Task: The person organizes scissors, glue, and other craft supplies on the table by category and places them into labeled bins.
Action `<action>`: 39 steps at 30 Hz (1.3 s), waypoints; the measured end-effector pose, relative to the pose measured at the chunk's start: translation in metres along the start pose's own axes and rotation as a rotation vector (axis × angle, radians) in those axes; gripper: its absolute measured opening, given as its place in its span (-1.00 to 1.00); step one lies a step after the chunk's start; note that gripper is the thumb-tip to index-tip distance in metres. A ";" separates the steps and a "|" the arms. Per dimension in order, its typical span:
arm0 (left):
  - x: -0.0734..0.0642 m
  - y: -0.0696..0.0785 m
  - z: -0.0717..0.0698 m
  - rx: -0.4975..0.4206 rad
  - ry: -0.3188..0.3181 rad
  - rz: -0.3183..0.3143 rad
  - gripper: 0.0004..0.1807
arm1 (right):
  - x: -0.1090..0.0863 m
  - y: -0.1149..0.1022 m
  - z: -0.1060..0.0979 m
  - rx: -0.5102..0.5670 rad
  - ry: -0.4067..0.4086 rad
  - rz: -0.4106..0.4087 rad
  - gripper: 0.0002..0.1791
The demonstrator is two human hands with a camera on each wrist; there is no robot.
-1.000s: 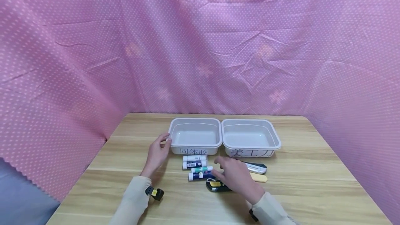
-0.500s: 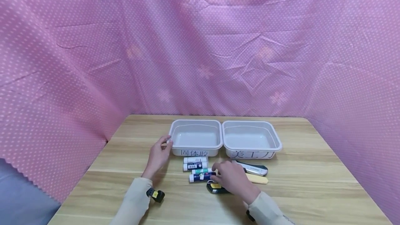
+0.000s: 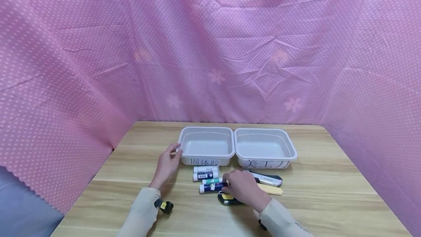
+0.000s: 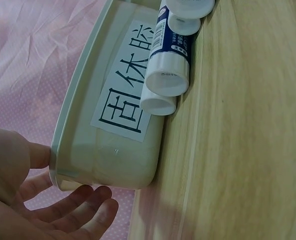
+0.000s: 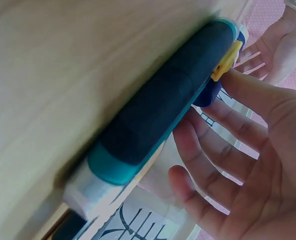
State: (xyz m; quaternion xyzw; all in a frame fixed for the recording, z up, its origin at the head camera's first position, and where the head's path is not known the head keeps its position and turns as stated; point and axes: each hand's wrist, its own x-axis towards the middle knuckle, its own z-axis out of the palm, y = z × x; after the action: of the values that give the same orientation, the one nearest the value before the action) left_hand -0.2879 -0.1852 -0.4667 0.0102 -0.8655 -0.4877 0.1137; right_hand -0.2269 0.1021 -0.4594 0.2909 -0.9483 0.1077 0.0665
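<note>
Bracketing the right end of a dark blue, white-capped glue stick (image 3: 217, 187), the right hand (image 3: 245, 187) is holding its thumb and fingertips near each other; whether they are pinching the barrel, I cannot tell. The stick is lying flat on the wooden table (image 3: 315, 185), at nine o'clock from that hand. It is looking light, stiff and smooth, probably quick to roll, so mid-barrel would likely be giving a surer hold than its cap. Three other glue sticks (image 3: 206, 176) are lying towards twelve o'clock, and beyond them a white plastic tub (image 3: 207, 155) with a Chinese label is standing. At ten o'clock from the stick, the left hand (image 3: 167, 165) is touching the tub's corner rim with thumb and index finger, its other fingers spreading loosely. A second white tub (image 3: 266, 157) is sitting at two o'clock. At four o'clock, a black utility knife (image 3: 227, 197) with a yellow slider is lying just beside the stick, partly hiding under the right hand.
</note>
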 end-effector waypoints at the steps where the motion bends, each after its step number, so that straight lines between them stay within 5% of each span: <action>1: 0.000 0.000 0.000 -0.001 0.000 -0.001 -0.56 | 0.001 0.000 0.000 -0.002 -0.001 -0.002 -0.78; 15: 0.002 0.000 0.000 -0.005 -0.014 -0.017 -0.55 | 0.005 -0.006 -0.001 0.090 -0.059 0.047 -0.83; 39: 0.005 -0.001 -0.002 -0.008 -0.032 -0.039 -0.54 | 0.015 -0.012 0.002 0.050 -0.134 0.086 -0.80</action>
State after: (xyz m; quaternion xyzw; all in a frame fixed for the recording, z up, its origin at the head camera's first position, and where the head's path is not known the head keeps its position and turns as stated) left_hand -0.2928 -0.1884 -0.4658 0.0190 -0.8648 -0.4935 0.0903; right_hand -0.2323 0.0838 -0.4566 0.2580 -0.9593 0.1146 -0.0092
